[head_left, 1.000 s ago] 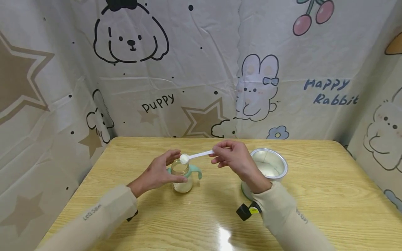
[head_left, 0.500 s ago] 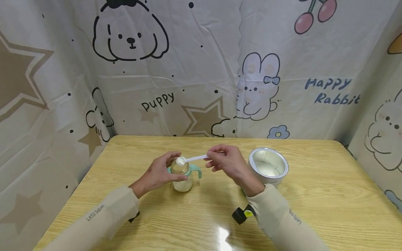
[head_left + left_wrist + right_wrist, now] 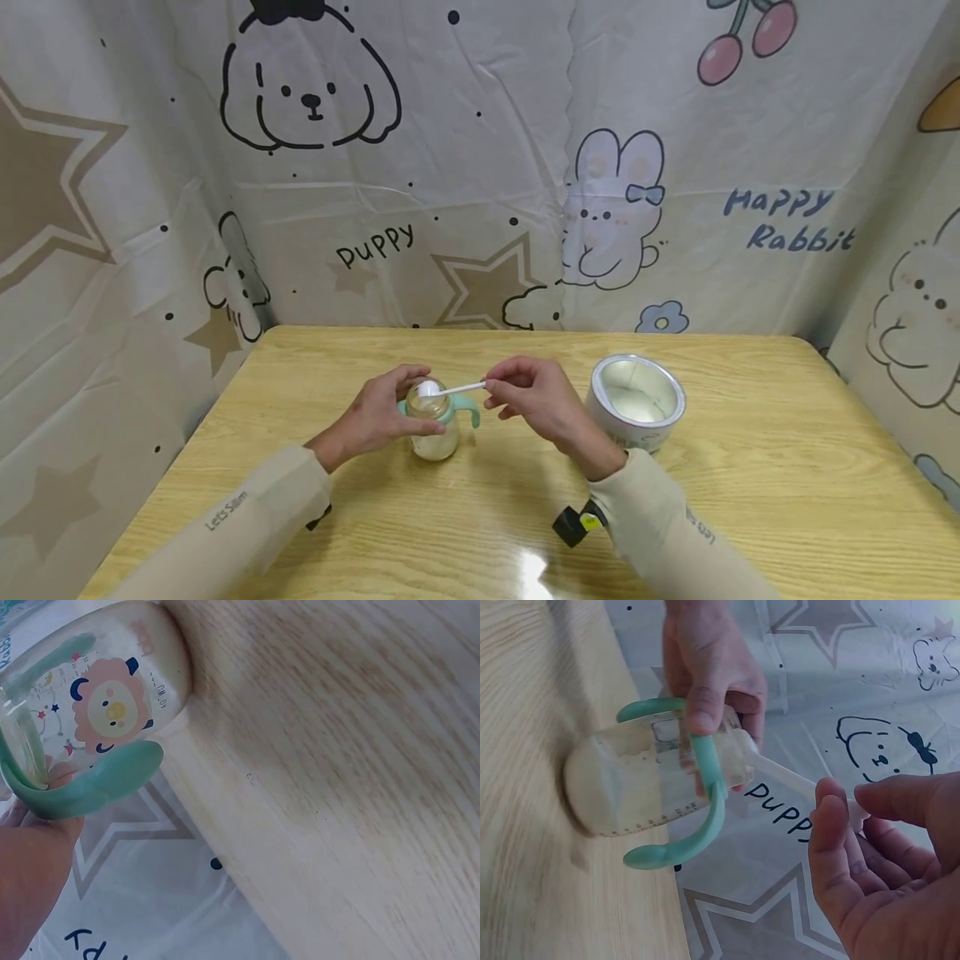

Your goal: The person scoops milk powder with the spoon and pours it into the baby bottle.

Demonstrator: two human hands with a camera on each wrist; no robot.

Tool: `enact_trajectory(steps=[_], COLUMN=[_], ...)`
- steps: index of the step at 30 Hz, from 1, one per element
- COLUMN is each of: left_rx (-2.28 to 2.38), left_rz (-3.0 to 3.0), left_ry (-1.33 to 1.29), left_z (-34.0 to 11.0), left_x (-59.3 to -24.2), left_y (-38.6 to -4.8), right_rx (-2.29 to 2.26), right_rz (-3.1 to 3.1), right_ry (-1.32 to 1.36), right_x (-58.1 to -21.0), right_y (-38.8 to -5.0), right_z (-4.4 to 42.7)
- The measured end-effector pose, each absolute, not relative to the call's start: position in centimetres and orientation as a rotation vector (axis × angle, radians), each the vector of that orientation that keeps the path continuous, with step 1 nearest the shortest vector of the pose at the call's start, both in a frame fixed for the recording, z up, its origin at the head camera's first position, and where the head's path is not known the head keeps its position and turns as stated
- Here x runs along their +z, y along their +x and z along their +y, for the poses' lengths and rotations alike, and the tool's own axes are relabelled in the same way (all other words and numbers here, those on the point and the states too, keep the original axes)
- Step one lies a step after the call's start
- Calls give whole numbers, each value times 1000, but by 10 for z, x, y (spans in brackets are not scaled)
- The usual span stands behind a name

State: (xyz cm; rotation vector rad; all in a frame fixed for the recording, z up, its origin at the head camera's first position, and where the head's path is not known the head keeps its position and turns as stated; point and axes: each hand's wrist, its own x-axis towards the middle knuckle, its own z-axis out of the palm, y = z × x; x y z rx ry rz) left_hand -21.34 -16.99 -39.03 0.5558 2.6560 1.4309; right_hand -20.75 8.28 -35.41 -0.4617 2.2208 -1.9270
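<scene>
A clear baby bottle point(image 3: 435, 442) with green handles stands uncapped on the table, with pale powder in its lower part. My left hand point(image 3: 378, 414) grips it round the neck, thumb in front and fingers behind. My right hand point(image 3: 542, 402) pinches the handle end of a white measuring scoop point(image 3: 461, 388) between thumb and fingers. The scoop's bowl is tipped over in the bottle's mouth, and in the right wrist view the scoop point(image 3: 787, 776) reaches into the opening. In the left wrist view the bottle point(image 3: 112, 697) shows a printed cartoon lion-like face.
An open tin point(image 3: 637, 404) with a silver rim stands right of the bottle, just behind my right wrist. The wood-grain table point(image 3: 480, 517) ends at a printed cloth point(image 3: 480, 167) behind it. A small black device point(image 3: 572, 527) is strapped at my right wrist.
My right hand has moved left and slightly down with the scoop. The scoop's heaped white powder has been tipped into the bottle's mouth. The left hand and bottle stay in place.
</scene>
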Motion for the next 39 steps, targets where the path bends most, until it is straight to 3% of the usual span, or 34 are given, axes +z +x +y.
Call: enact_trajectory(steps=[15, 39], left_rx=[1425, 1433], left_rz=[2659, 2680], left_ry=[559, 535], left_z=[-170, -170], left_x=[-392, -394], left_y=[-214, -214], right_rx=[-1811, -1877], right_rz=[2383, 2302], right_ry=[-510, -283], right_x=[-358, -354], right_y=[-199, -197], right_z=[83, 90])
